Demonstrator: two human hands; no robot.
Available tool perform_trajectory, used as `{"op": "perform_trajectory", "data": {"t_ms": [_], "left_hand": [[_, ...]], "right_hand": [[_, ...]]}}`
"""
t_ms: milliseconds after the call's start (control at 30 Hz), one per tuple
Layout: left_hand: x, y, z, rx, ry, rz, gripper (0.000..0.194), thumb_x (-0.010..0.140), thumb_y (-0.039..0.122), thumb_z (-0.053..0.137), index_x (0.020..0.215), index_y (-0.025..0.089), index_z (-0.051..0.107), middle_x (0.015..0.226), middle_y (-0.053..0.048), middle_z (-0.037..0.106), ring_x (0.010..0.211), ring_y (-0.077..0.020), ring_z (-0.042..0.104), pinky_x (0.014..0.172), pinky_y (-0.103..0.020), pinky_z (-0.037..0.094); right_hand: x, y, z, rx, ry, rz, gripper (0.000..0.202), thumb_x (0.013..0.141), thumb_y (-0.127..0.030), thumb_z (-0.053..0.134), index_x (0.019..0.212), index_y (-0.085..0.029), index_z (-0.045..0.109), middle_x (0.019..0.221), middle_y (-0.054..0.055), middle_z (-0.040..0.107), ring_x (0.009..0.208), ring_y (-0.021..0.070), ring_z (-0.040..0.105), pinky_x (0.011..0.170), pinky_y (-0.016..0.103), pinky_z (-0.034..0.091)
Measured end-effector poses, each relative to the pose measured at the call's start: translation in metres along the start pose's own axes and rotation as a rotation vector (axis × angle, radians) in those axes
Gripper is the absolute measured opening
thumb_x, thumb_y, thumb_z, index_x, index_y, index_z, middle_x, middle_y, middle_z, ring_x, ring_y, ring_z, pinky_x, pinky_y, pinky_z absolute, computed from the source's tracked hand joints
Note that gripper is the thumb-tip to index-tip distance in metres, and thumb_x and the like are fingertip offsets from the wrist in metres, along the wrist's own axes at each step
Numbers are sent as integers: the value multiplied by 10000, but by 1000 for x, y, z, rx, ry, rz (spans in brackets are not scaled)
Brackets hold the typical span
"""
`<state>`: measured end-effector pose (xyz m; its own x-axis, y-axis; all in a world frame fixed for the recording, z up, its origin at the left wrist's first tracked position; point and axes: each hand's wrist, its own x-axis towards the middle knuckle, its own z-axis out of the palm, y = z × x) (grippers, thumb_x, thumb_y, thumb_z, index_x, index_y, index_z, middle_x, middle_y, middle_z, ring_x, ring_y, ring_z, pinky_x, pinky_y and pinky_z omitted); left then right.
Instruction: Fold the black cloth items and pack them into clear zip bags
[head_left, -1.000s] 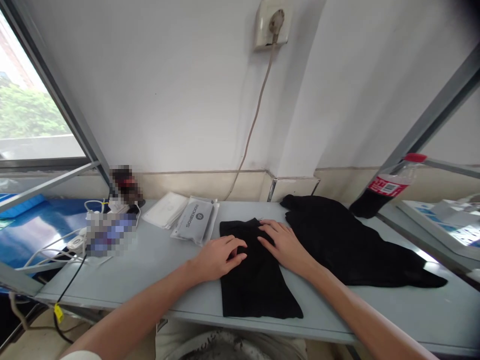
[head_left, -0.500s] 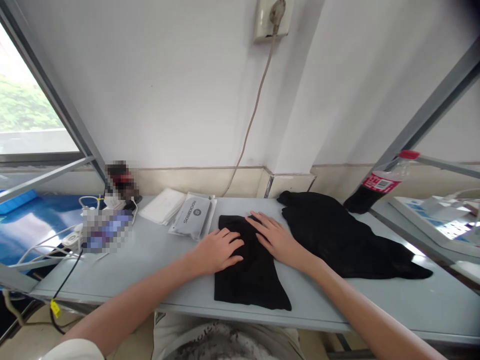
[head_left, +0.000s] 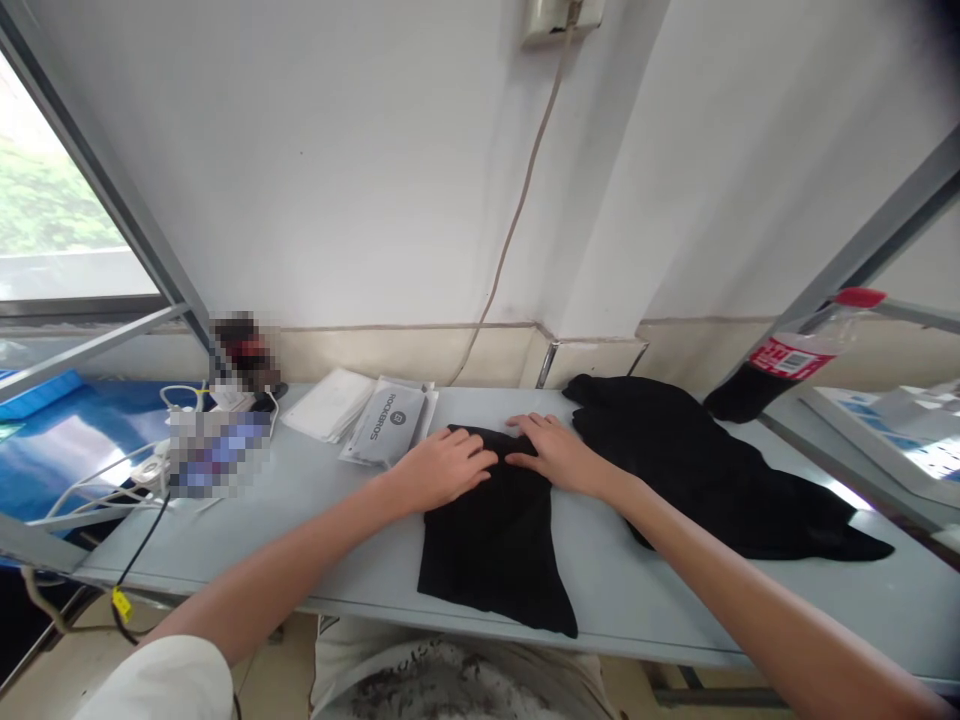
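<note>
A small piece of black cloth (head_left: 499, 560) lies spread on the grey table, its lower right corner near the front edge. My left hand (head_left: 446, 468) is at its upper left, fingers bent together over the cloth; the thumb is hidden. My right hand (head_left: 559, 455) rests at the upper right edge, thumb and forefinger apart with black fabric showing between them. To the right lies a larger crumpled black garment (head_left: 697, 470), partly behind my right forearm.
A grey ROCKBROS packet (head_left: 390, 420) lies on white sheets or bags (head_left: 330, 403) at the back. Cables and a power strip (head_left: 150, 465) crowd the left. A cola bottle (head_left: 787, 362) leans at the right, near the rack post. The grey tabletop (head_left: 322, 545) meets a wall behind.
Both hands have shifted toward the cloth's upper edge, and the left fingers have curled in. The cloth's near edge has turned slightly, its right corner coming toward me. The view has shifted a little.
</note>
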<state>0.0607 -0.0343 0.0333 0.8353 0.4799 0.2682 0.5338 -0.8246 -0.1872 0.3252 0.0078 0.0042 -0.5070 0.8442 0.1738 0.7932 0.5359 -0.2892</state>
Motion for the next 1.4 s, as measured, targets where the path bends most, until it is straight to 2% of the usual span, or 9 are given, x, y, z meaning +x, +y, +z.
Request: {"op": "perform_trajectory", "data": {"t_ms": [200,433,600,800,1067,1133,1233,1333,1400], "left_hand": [[11,-26,13,-133,-85,-264,432,1068,383,509,1419,131,513,1316,-185,623,1232,-369,546,985,-484,447],[21,-51,9,-336,-216,-247,240,998,385,633,1072,158,652,1096,-116,618,1087,-304,585,891,-375,475],[28,-64,8,-546,-180,-361,183,1005,361,606,1102,207,611,991,-51,677,920,-252,658,778,-335,489],[26,-62,-5,-477,141,-443,184,1030,287,543,1201,245,597,1231,-63,689,1152,-261,635,978,-382,488],[28,-65,2,-445,64,-553,398,1030,334,559,1400,209,477,1322,-130,630,1231,-307,615,1009,-438,499],[29,-64,3,-352,119,-513,376,1034,289,539,1393,192,484,1389,-156,577,1301,-322,558,1067,-492,466],[18,-54,-7,-417,51,-271,224,1077,305,482,1248,218,599,1275,-106,644,1202,-265,616,1048,-430,488],[-12,-29,-19,-528,-77,-90,349,1026,520,586,1210,234,666,1214,-88,702,1114,-257,679,1012,-394,522],[-37,-8,-20,-519,-94,-42,657,891,677,698,1357,220,619,1383,-135,656,1267,-325,630,1107,-459,487]], "right_hand": [[12,-7,-25,233,-198,-6,211,894,-444,644,926,-238,608,914,54,672,844,252,605,758,353,485],[16,-7,-41,392,-321,38,188,886,-411,645,893,-224,620,831,19,656,773,220,601,668,301,450],[21,-1,-39,388,-171,18,167,936,-386,569,908,-223,591,904,27,670,856,233,626,779,332,469],[23,-2,-49,337,156,-2,171,964,-338,532,1069,-229,611,1023,75,711,917,254,648,830,358,484],[31,14,-31,286,137,108,429,951,-371,569,1360,-260,500,1212,94,655,979,274,672,882,412,531],[31,13,-25,218,248,121,511,955,-359,565,1436,-241,442,1353,149,554,1078,301,658,947,455,529],[15,-4,-32,175,295,7,290,1023,-378,502,1267,-237,567,1260,147,581,1129,311,627,997,479,517],[-23,-31,-40,238,-31,-162,263,996,-522,609,1046,-269,664,1100,81,682,1050,286,651,948,445,552],[-54,-45,-36,238,-130,-191,529,841,-605,789,1245,-291,656,1307,96,668,1211,335,622,1023,482,544]]}}
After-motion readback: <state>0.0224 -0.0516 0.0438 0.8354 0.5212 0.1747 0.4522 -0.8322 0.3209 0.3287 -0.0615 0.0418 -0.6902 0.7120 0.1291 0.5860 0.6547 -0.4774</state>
